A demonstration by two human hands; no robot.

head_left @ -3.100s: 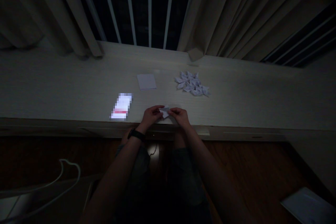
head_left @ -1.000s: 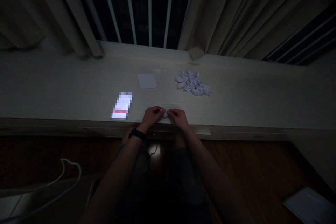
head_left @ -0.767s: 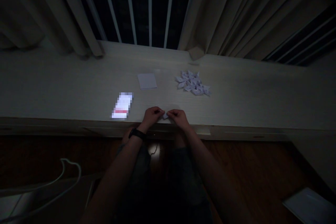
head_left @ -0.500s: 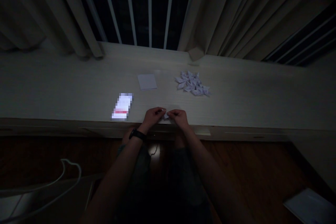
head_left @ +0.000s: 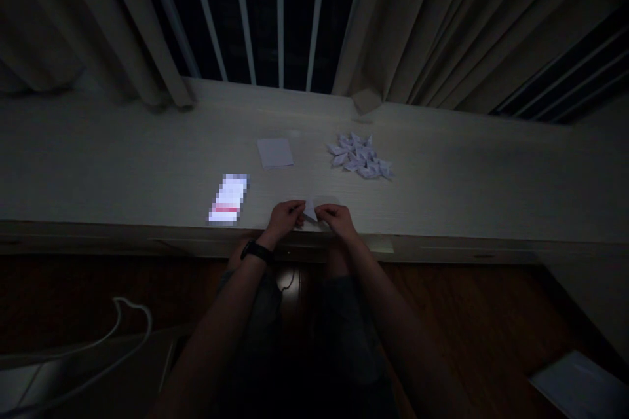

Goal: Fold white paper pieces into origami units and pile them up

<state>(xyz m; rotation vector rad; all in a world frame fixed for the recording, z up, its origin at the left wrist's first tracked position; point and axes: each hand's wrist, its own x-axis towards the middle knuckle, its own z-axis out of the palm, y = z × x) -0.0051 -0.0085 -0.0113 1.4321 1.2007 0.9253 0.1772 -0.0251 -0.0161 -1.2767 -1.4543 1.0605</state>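
Note:
A small piece of folded white paper [head_left: 310, 210] is held just above the front edge of the pale ledge [head_left: 442, 196]. My left hand [head_left: 285, 217], with a dark watch on its wrist, pinches the paper's left side. At its right side, the fingertips of my right hand [head_left: 336, 217] are closed on it too. One pointed part of the paper stands up between the hands; the finer folds are too small and dim to make out. Beyond my right hand lies a cluster of several folded white paper shapes [head_left: 361, 156]. A stack of square white paper [head_left: 275, 152] lies farther left.
A phone with a lit, blurred screen [head_left: 228, 199] lies left of my hands. Curtains [head_left: 417, 26] and a barred window [head_left: 265, 19] stand behind the ledge. A white cable [head_left: 147, 321] hangs at lower left, and a pale flat object [head_left: 580, 380] is at lower right.
Three seconds ago the folded paper lay spread wider between my hands; then my fingertips came together over it. Now they are slightly apart again, and a pointed part of it shows.

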